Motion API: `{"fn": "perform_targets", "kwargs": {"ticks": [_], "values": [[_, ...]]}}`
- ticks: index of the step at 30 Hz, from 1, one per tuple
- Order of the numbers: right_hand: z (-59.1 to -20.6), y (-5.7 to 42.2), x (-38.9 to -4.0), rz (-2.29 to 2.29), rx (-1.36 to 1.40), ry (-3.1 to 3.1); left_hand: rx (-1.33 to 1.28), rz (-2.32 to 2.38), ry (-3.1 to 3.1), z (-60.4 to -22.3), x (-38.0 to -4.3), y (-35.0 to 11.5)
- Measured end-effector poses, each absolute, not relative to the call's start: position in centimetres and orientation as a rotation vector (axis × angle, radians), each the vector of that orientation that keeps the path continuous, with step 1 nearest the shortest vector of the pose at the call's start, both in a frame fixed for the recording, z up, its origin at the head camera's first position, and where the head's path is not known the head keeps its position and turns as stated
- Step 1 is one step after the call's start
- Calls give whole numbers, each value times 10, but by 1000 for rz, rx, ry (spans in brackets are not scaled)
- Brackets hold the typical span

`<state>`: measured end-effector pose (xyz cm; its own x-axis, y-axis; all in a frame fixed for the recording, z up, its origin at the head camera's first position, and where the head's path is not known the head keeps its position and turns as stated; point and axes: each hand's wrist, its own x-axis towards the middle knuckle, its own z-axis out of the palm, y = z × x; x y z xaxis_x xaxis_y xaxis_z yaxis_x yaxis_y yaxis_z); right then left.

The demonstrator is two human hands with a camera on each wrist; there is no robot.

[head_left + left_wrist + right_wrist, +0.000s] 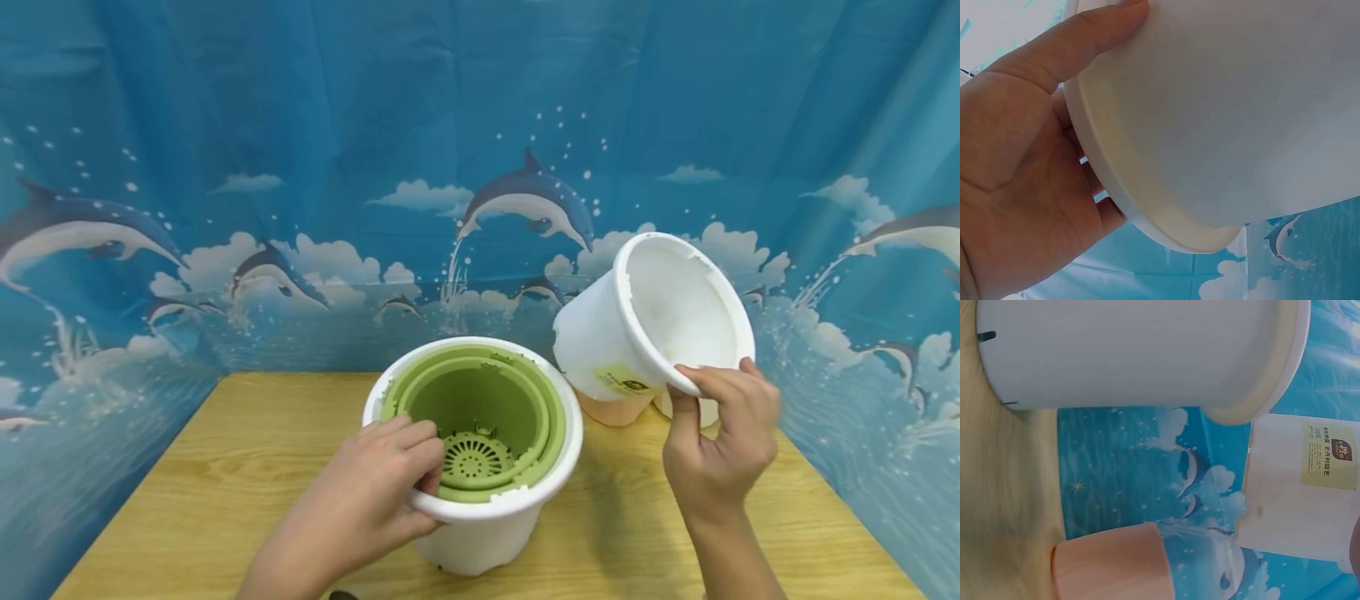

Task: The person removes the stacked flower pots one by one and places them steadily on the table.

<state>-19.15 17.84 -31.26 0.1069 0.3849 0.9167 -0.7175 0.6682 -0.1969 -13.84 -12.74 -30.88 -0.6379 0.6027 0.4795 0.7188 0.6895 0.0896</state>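
Observation:
My left hand (375, 483) grips the near-left rim of a white plastic pot (480, 542) that stands on the table. Two or more green pots (480, 396) are nested inside it, the innermost with a slotted bottom. In the left wrist view the thumb lies along the outside of the white pot (1229, 125), with the fingers over its rim. To the right, my right hand (723, 425) pinches the rim of another white pot (592, 350), held tilted in the air with its mouth toward me. This pot carries a yellow label (1329, 456).
Behind the raised pot, an orange pot (1110, 565) stands on the wooden table (285, 442). A cream-coloured thing (707, 412), partly hidden, is beside it. A dolphin-print curtain (375, 167) surrounds the table. Something small and dark (342, 595) shows at the bottom edge.

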Motion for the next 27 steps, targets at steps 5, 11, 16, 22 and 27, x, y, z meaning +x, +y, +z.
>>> {"fn": "perform_targets", "kwargs": {"ticks": [5,11,16,22,27], "values": [[-321,184,-199,837,332,-1258,-1025,-376,-2487,-308,-138,-127],[-329,189,-205,831,353,-1306,-1021,-383,-2512,-307,-137,-127],[-334,189,-208,843,366,-1349,-1017,-365,-2519,-307,-137,-127],[-337,186,-209,845,388,-1396,-1009,-350,-2528,-306,-136,-127],[-340,181,-208,850,408,-1455,-1007,-341,-2547,-304,-134,-127]]}}
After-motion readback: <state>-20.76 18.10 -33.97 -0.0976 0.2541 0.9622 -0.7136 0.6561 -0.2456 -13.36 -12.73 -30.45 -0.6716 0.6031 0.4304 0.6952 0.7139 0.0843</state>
